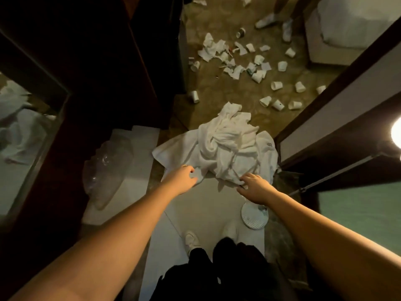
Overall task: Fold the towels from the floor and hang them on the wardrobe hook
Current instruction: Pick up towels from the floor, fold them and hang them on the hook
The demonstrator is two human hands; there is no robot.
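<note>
A crumpled heap of white towels (225,146) lies on the floor in a narrow passage in front of me. My left hand (183,178) pinches the near left edge of the heap with curled fingers. My right hand (252,185) grips the near right edge of the same cloth, fingers bent over it. The dark wooden wardrobe (86,61) stands to the left; no hook shows on it.
A clear plastic bag (106,170) lies on the left floor. A round white floor drain cover (253,216) sits below my right hand. Several paper cups (276,85) and torn papers (213,47) litter the carpet beyond. Another person's white shoes (267,20) stand at the far end. A door frame (325,118) is on the right.
</note>
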